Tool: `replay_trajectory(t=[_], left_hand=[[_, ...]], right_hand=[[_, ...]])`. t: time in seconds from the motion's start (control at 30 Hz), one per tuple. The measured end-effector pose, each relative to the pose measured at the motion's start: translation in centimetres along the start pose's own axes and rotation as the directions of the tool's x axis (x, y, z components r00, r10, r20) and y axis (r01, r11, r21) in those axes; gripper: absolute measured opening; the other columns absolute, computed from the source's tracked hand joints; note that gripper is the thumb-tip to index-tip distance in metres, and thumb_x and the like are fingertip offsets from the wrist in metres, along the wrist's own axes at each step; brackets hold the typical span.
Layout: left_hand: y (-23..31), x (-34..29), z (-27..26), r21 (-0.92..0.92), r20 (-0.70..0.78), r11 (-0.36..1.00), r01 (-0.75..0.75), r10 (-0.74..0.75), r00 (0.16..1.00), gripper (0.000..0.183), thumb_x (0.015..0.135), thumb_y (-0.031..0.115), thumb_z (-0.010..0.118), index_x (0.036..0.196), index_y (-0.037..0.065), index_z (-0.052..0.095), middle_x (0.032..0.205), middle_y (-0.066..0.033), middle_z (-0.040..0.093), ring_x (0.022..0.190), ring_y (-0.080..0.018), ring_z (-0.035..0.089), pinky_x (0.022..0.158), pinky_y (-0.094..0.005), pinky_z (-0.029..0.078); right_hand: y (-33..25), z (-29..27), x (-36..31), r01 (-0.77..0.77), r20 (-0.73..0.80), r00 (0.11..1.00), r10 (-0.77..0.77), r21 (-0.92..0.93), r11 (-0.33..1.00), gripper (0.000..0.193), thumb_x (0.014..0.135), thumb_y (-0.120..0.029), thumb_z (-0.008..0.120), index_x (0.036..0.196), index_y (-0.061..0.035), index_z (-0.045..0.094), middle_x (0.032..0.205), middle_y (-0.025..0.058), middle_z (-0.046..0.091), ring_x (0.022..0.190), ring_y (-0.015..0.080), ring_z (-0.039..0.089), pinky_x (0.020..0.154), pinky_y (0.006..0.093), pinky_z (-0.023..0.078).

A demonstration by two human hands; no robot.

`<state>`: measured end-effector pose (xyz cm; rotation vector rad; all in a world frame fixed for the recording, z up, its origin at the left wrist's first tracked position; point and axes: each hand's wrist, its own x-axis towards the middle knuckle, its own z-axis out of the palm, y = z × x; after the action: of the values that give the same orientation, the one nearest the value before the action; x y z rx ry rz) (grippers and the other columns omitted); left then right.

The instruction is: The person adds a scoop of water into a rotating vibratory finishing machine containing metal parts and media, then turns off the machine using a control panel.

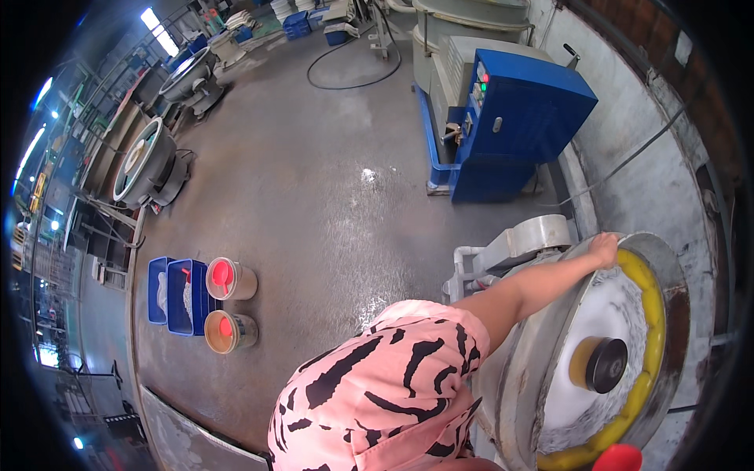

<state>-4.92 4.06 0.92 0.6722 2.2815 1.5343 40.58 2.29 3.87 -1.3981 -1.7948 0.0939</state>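
Note:
My left arm, in a pink sleeve with black marks, stretches to a round metal machine bowl (508,377). At its upper rim my left hand (605,250) is closed, its fingers curled over the edge. A yellow lining (649,314) runs inside the bowl. White foamy liquid and a greyish mass (577,314) surround its centre post, which has a black cap (606,366). At the lower edge, a red rounded thing (616,458), perhaps a scoop, shows in part over the bowl. What holds it is out of the picture, and my right hand does not show.
Two blue bins (188,302) and two buckets (232,279) with red scoops stand on the wet floor at left. A blue control cabinet (518,118) stands beyond the bowl, near the wall. More round machines (141,161) line the left side. A black hose (345,86) loops across the floor.

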Motion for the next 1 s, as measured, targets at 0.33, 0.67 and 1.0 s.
replay_trajectory(t=[0.33, 0.67, 1.0], left_hand=[[-0.5, 0.0, -0.2, 0.043, 0.003, 0.999, 0.001, -0.001, 1.000, 0.028, 0.068, 0.010, 0.059, 0.095, 0.003, 0.058, 0.101, -0.0190, 0.056, 0.098, -0.0319, 0.053, 0.083, -0.0383, 0.043], [-1.3, 0.5, 3.4, 0.536, 0.333, 0.801, -0.267, 0.090, 0.939, 0.045, 0.074, 0.040, 0.053, 0.104, 0.006, 0.056, 0.110, -0.0167, 0.051, 0.097, -0.0292, 0.053, 0.081, -0.0414, 0.042], [0.2, 0.9, -1.0, 0.246, 0.147, 0.964, -0.100, 0.064, 0.987, 0.043, 0.068, 0.013, 0.048, 0.110, 0.014, 0.055, 0.103, -0.0171, 0.057, 0.101, -0.0312, 0.052, 0.086, -0.0365, 0.040]], right_hand=[[0.1, -1.3, -0.7, -0.075, 0.004, 0.997, 0.075, -0.006, 0.997, 0.046, 0.079, -0.021, 0.058, 0.118, -0.0020, 0.045, 0.110, 0.0172, 0.054, 0.095, 0.0281, 0.053, 0.082, 0.0350, 0.041], [4.8, -4.7, -1.4, -0.251, -0.068, 0.968, 0.244, -0.135, 0.959, 0.047, 0.079, -0.023, 0.057, 0.119, -0.0014, 0.044, 0.112, 0.0158, 0.053, 0.097, 0.0281, 0.053, 0.084, 0.0342, 0.039], [3.5, -2.5, -0.2, -0.263, -0.083, 0.963, 0.256, -0.081, 0.962, 0.048, 0.076, -0.024, 0.055, 0.122, -0.0155, 0.043, 0.103, 0.0153, 0.057, 0.090, 0.0307, 0.056, 0.078, 0.0372, 0.042]])
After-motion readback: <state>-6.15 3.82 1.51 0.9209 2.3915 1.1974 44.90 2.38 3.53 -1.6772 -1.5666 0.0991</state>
